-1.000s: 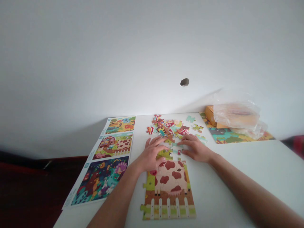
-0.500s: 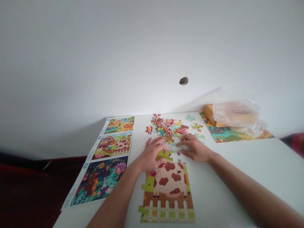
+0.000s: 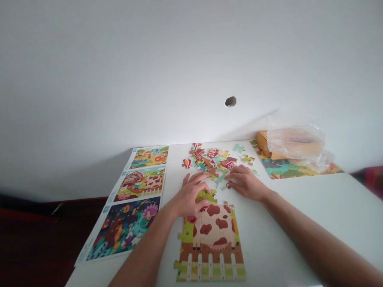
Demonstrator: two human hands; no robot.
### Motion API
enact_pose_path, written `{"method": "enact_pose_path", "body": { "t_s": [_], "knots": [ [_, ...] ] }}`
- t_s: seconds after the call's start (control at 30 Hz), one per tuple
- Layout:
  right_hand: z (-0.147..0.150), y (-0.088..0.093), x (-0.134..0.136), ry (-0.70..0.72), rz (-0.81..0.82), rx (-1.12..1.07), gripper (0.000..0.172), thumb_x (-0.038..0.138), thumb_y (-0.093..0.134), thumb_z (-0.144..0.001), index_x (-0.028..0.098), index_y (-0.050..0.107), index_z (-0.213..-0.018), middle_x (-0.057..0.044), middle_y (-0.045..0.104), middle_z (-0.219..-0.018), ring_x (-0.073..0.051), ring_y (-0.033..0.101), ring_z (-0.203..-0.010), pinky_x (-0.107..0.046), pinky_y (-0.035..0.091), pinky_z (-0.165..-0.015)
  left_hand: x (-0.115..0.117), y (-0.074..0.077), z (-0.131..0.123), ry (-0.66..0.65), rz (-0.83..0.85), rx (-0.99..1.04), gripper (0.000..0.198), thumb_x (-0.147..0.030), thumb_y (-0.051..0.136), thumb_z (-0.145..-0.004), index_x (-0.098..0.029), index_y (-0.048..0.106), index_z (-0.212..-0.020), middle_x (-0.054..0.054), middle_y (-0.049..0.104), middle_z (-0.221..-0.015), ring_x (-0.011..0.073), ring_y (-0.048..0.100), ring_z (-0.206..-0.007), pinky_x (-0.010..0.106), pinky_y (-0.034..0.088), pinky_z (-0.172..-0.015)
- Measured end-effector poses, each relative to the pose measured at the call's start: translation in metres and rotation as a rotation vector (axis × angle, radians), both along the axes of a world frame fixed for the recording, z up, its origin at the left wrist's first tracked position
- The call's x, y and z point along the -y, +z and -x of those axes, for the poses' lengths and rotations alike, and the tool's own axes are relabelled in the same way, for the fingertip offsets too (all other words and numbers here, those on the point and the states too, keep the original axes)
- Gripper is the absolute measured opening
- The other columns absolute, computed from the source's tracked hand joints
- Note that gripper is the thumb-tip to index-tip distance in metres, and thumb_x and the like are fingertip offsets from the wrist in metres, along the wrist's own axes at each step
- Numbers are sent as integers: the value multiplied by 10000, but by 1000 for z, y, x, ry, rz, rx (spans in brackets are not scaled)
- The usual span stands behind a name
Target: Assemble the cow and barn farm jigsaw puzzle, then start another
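A partly joined jigsaw puzzle (image 3: pixel 214 243) with a brown-spotted cow and a white fence lies on the table in front of me. At its upper left edge, my left hand (image 3: pixel 191 196) has thumb and forefinger curled around a yellow-green puzzle piece (image 3: pixel 207 196). Just to the right, my right hand (image 3: pixel 247 183) pinches a pale puzzle piece (image 3: pixel 229 185) with a small red detail. Its fingertips partly cover that piece. Beyond both hands lies a heap of loose puzzle pieces (image 3: pixel 203 161), with red barn parts among them.
Along the left table edge lies a sheet of printed puzzle pictures (image 3: pixel 141 185). At the back right, an orange box (image 3: pixel 263 144) and a clear plastic bag (image 3: pixel 296 141) rest on a colourful picture board (image 3: pixel 278 169). A wall (image 3: pixel 191 79) with a hole stands behind the table.
My right hand has shifted slightly away from me, and the pale piece has moved up and apart from the yellow-green piece. My left hand stays nearly where it was.
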State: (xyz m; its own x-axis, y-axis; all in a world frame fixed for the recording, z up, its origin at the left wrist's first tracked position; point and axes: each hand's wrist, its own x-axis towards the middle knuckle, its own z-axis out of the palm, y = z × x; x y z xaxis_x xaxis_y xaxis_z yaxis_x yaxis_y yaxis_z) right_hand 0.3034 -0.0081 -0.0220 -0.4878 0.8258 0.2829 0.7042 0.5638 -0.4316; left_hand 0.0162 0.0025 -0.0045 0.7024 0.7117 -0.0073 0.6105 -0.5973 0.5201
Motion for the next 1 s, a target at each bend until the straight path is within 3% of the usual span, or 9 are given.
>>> {"method": "enact_pose_path", "body": {
  "t_s": [0.13,0.27,0.7,1.0],
  "knots": [
    [1,1,1,16,-37,13,245,253,598,-925,250,696,-1149,-115,614,-1219,-270,542,-1097,-468,459,-952,1,0,-1,-5,-22,-3,269,-213,680,-778,-258,619,-1036,36,418,-1556,308,277,-1483,617,80,-1223],
    [3,-1,2,72,-44,2,184,276,618,-921,246,707,-1079,-105,582,-1363,-289,518,-1203,-499,442,-1010,2,1,-2,7,-59,-8,408,-238,675,-779,-269,588,-1176,56,433,-1541,307,272,-1481,601,116,-1225],
    [3,5,3,79,-42,6,109,312,627,-925,234,701,-943,-97,694,-1160,-256,578,-1069,-447,473,-928,1,-12,-4,99,-128,-61,538,-426,641,-854,-287,530,-1362,54,361,-1592,363,228,-1487,663,132,-1197],
    [2,0,1,93,-31,-38,228,321,627,-921,226,683,-1121,-120,659,-1159,-262,596,-1106,-436,473,-961,-2,-19,-5,116,-158,-65,622,-489,626,-864,-321,470,-1442,32,299,-1626,371,210,-1491,662,114,-1199]
  ]
}}
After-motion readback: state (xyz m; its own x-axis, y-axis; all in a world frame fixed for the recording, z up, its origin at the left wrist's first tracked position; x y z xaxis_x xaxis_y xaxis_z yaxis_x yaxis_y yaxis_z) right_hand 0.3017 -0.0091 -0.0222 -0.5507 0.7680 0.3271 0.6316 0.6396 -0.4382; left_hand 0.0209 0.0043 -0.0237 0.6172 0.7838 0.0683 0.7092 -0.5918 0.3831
